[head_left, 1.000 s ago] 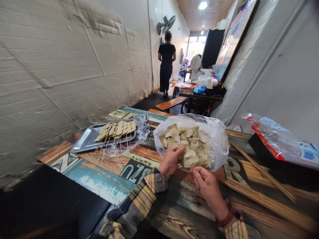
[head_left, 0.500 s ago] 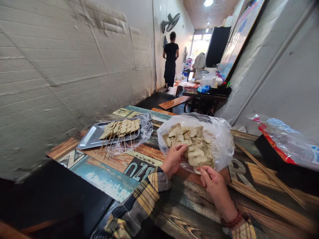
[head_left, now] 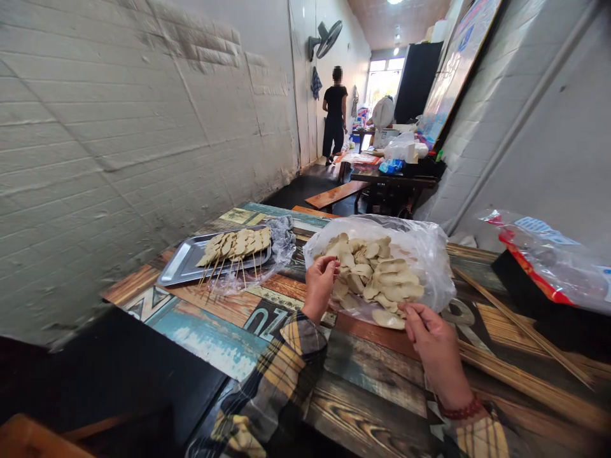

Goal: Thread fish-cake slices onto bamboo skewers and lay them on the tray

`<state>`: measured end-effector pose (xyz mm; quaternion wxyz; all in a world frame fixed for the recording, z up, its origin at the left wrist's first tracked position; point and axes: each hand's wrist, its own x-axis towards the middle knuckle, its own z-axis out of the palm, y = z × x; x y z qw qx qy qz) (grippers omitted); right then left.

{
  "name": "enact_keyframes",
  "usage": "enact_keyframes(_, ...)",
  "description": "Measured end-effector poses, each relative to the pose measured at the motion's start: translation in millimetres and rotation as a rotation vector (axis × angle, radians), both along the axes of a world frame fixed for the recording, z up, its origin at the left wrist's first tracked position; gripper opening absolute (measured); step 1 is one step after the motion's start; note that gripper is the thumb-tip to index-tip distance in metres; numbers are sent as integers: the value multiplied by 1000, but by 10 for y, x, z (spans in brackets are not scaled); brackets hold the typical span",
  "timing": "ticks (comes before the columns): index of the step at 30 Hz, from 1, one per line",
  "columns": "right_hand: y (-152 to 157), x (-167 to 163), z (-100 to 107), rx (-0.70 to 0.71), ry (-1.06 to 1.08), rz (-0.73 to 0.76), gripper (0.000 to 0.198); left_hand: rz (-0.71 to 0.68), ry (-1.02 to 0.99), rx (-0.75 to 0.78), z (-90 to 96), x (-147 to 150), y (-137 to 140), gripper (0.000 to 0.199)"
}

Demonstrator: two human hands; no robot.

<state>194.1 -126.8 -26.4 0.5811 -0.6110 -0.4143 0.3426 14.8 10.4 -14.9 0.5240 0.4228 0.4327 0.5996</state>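
Observation:
A clear plastic bag (head_left: 436, 273) lies open on the table, heaped with thin beige oval slices (head_left: 351, 254). At the heap's left side, my left hand (head_left: 319, 287) has thumb and fingers pinched together; anything between them is too small to make out. My right hand (head_left: 435, 346) is closed at the bag's front edge, pinching the near end of a skewer of overlapping slices (head_left: 394, 283). The stick itself is mostly hidden. Left of the bag, a metal tray (head_left: 177, 262) carries several finished-looking skewers (head_left: 233, 245), their sticks pointing toward me.
Loose bamboo sticks (head_left: 525, 327) lie right of my right hand. A black container with red-edged clear packaging (head_left: 539, 273) stands at the far right. Crumpled plastic (head_left: 281, 238) sits by the tray. Farther off are a bench (head_left: 338, 194), a cluttered table, and a person (head_left: 335, 117).
My left hand has moved left, away from the row of slices. My right hand has shifted right and slightly nearer me. The person in the background has turned and stepped farther away.

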Motion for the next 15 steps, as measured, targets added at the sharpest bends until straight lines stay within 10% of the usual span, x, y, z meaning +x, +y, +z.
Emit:
enact_keyframes(9, 5, -33, 29, 17, -1, 6, 43, -101, 835, 412, -130, 1, -38, 24)
enact_keyframes(15, 1, -47, 44, 17, -46, 16, 47, -112, 894, 483, -68, 37, -112, 10)
